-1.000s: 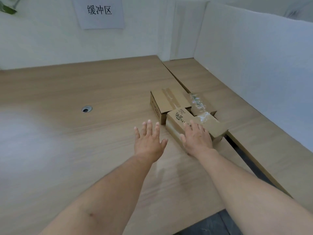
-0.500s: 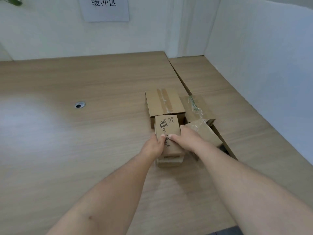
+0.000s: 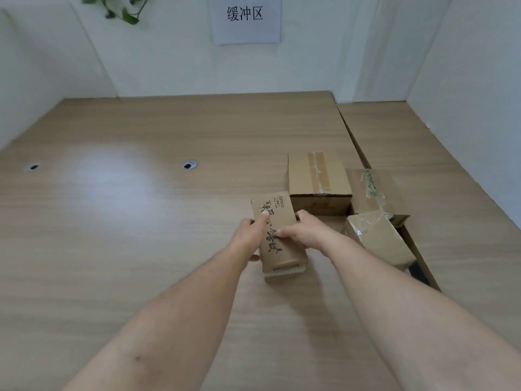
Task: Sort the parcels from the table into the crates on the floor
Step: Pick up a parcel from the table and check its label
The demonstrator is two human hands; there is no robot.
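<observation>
A long brown cardboard parcel (image 3: 277,221) with black brush lettering is held just above the wooden table (image 3: 141,221). My left hand (image 3: 249,235) grips its left side and my right hand (image 3: 301,235) grips its right side, thumbs on top. Behind it sits a taped cardboard box (image 3: 318,179). To the right lie a parcel with green-printed tape (image 3: 375,193) and a plastic-taped parcel (image 3: 380,241) near the gap between the tables. No crates are in view.
A second table (image 3: 451,193) adjoins on the right, with a narrow dark gap (image 3: 417,266) between the two. Two cable holes (image 3: 190,165) (image 3: 33,167) are set in the tabletop. White partition walls surround the tables, with a paper sign (image 3: 245,18) on the back one.
Both hands went from lying flat near the lettered parcel to gripping it. The parcel has been turned lengthwise and drawn left, away from the other boxes. The head view has tilted up.
</observation>
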